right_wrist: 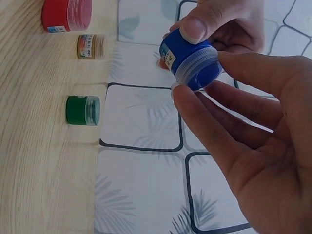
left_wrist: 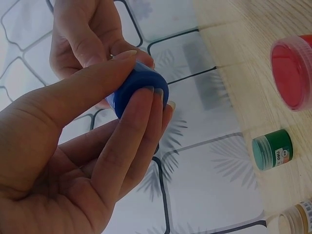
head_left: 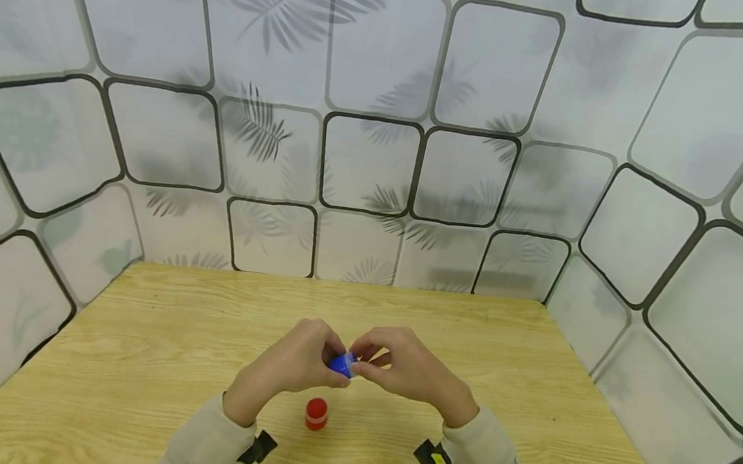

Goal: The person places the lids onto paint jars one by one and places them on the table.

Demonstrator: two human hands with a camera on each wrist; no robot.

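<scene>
Both hands meet around a small blue paint jar [head_left: 343, 365], held up above the table. My left hand [head_left: 297, 358] grips the blue body, its thumb on one side and fingers on the other in the left wrist view. In the right wrist view, the thumb and fingers of my right hand [right_wrist: 263, 117] pinch the clear ribbed lid [right_wrist: 199, 68]. The lid sits on the jar, which is tilted. A red paint jar [head_left: 316, 413] stands on the table nearer the body, below the hands.
The wrist views also show a green paint jar [right_wrist: 82, 110] and an ochre paint jar [right_wrist: 90, 46] on the wooden table [head_left: 206, 306]. In the head view neither can be seen. A patterned white curtain [head_left: 371, 165] surrounds the table's back and sides.
</scene>
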